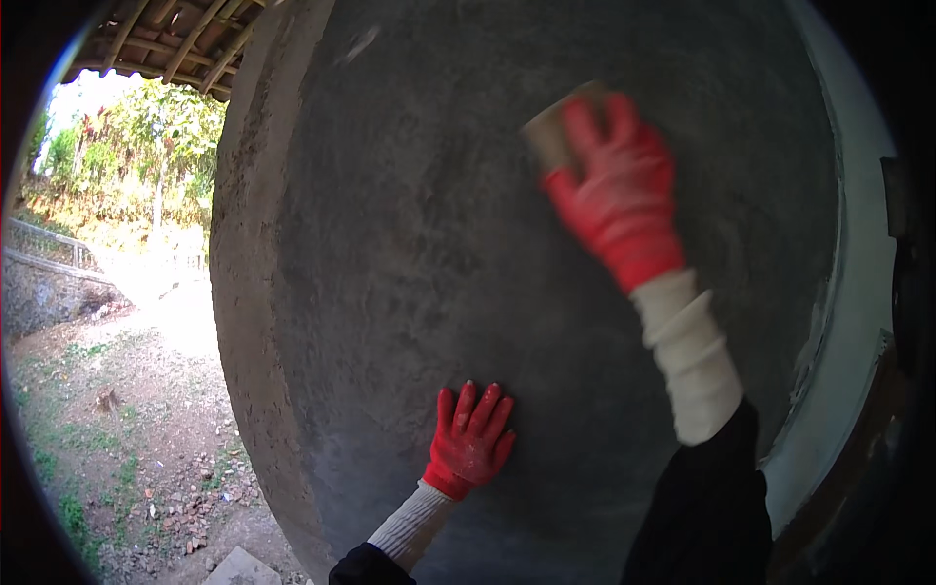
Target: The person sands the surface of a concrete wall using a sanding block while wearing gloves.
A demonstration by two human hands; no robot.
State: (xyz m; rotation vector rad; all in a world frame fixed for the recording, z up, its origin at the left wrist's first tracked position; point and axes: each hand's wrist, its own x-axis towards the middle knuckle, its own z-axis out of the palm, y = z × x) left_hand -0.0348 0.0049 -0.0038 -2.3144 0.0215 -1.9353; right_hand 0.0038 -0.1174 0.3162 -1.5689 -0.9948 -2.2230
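Observation:
A dark grey plastered wall fills most of the view in front of me. My right hand, in a red-coated work glove with a long cream cuff, grips a tan pad against the upper part of this wall. Fingers cover much of the pad and the hand is blurred, so whether it is a sponge or an abrasive block is unclear. Lower down, my left hand rests on the plaster with its fingers spread. It wears a matching red glove and holds nothing.
A rough, paler strip of wall edge borders the plaster on the left. Beyond lie stony ground and a railing. Roof tiles on wooden battens hang at upper left. A pale painted surface adjoins at right.

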